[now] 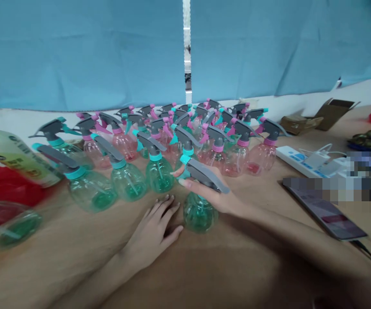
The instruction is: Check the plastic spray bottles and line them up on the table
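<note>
My right hand (216, 195) is closed around the neck of a green spray bottle (201, 216) with a grey and turquoise trigger head. That bottle stands upright at the front of the wooden table (185, 274). Just left of it, my left hand (156, 225) lies flat on the tabletop, fingers spread, holding nothing. Beyond its fingertips stands another green spray bottle (159, 174). Several more green bottles line the left side, and pink spray bottles (237, 159) with pink and grey heads crowd behind and to the right.
A phone (325, 210) and a white power strip (301, 161) with plugs lie on the right. Cardboard boxes (333, 113) sit at the far right. On the left are a large labelled bottle (18, 152) and red plastic (11, 182). Blue sheeting (82, 51) hangs behind.
</note>
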Motion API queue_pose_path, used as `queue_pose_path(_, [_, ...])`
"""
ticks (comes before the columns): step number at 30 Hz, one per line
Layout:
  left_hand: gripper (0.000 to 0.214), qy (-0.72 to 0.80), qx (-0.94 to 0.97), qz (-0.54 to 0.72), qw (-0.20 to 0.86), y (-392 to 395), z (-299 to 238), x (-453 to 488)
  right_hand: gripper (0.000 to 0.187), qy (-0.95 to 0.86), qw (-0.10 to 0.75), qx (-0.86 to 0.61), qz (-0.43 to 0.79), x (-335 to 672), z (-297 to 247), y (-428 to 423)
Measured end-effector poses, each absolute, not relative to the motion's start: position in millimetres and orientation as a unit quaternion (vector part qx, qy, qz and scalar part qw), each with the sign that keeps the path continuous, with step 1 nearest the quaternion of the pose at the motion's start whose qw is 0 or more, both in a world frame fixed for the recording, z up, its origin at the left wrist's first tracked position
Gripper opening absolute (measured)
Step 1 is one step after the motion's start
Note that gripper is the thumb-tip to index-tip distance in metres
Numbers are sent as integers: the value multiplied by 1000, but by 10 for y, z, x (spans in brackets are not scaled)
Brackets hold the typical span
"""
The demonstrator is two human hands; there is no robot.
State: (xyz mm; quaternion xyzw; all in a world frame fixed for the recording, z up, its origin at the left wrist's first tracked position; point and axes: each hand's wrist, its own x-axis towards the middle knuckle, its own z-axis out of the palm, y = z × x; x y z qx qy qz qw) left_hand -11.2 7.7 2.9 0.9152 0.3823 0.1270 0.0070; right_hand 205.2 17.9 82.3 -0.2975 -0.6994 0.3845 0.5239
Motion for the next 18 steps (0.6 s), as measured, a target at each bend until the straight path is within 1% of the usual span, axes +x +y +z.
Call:
queue_pose_path(6, [52, 387, 912, 129, 25, 85, 44, -109, 28, -680, 545, -312, 378, 2045, 774, 166])
queue_pose_path(10, [53, 391, 909, 135, 38, 75, 49, -102, 30, -670, 557, -328, 365, 2037, 721, 167])
queue_pose_path(18, [51, 391, 887, 209, 130, 27, 90, -90, 38, -666, 578, -309, 357, 1940, 691, 175])
